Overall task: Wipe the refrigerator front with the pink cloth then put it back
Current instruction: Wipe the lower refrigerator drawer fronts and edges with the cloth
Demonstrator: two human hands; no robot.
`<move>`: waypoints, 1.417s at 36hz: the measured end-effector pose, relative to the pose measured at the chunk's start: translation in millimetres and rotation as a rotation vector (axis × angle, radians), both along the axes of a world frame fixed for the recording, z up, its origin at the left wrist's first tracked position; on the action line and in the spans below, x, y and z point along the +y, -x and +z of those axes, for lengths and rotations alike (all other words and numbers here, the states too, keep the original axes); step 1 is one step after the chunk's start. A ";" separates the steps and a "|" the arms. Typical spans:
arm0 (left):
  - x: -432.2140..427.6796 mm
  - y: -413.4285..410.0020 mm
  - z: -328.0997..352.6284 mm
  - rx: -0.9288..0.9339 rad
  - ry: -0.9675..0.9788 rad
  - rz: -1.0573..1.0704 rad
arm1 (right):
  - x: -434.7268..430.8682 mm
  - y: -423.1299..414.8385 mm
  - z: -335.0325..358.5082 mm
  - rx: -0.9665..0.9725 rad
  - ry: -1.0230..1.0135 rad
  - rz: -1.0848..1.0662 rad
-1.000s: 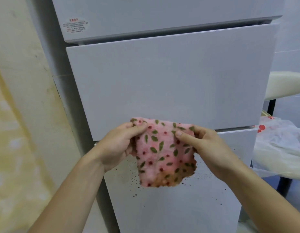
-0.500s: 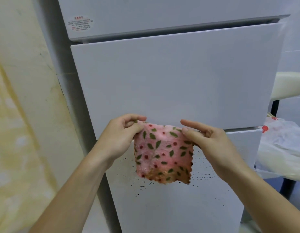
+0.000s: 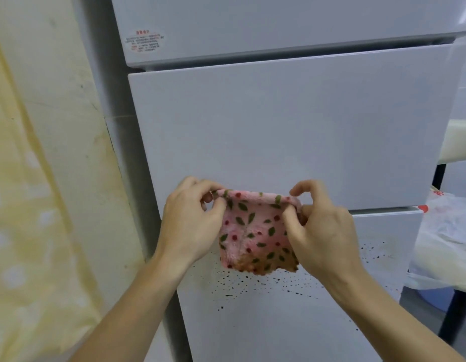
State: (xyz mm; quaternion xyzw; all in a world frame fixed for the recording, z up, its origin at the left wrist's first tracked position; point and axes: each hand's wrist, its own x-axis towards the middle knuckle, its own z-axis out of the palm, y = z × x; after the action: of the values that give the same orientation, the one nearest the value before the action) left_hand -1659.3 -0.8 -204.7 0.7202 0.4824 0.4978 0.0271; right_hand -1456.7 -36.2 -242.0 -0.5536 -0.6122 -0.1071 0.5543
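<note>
Both hands, left hand (image 3: 192, 220) and right hand (image 3: 323, 228), pinch the pink cloth (image 3: 255, 233) by its top edge before the refrigerator (image 3: 279, 131). Wiping likely comes next: press it onto the dark specks (image 3: 242, 286) below.

A stained yellowish wall (image 3: 44, 178) stands at left; a white plastic bag (image 3: 446, 244) lies on a black-framed rack (image 3: 454, 309) at right.

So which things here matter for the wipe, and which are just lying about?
Job: pink cloth, pinched by left hand and right hand; refrigerator front; dark specks.
Just there: plastic bag, sticker, yellow curtain.
</note>
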 end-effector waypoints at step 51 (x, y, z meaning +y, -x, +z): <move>135.1 154.2 40.1 0.130 -0.673 0.481 | 115.0 157.9 -47.4 -0.743 -0.315 -0.256</move>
State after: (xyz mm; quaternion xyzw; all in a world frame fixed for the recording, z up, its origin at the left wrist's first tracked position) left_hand -1813.5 134.3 -164.6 0.5854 0.4481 0.5735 -0.3573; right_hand -1614.6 78.8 -289.5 -0.4575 -0.6729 -0.4596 0.3559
